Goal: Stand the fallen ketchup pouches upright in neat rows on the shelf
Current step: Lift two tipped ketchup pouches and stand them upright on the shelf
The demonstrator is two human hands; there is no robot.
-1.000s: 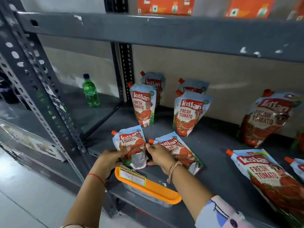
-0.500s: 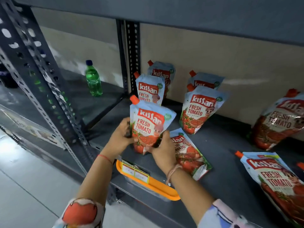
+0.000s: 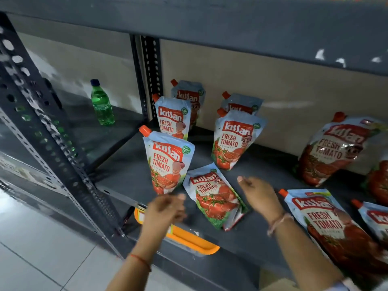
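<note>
A small ketchup pouch [image 3: 168,162] stands upright at the front left of the grey shelf [image 3: 130,175], free of both hands. Behind it stand two more pouches [image 3: 173,120] in a row, and a second row [image 3: 235,141] stands to the right. Another small pouch [image 3: 214,196] lies flat between my hands. My left hand [image 3: 164,208] hovers just below the standing pouch, fingers loosely curled, holding nothing. My right hand [image 3: 258,195] is open, just right of the flat pouch. A large pouch [image 3: 329,225] lies flat at the right.
A large pouch [image 3: 331,150] leans on the back wall at the right, with more pouches cut off at the right edge. A green bottle [image 3: 101,103] stands in the left bay. An orange price-tag holder [image 3: 189,238] sticks out from the shelf's front edge. A perforated post [image 3: 48,131] rises at the left.
Both hands lifted the fallen left pouch, stood it upright at the front of the left row and let go. The hands have drawn back and the right hand has shifted right.
</note>
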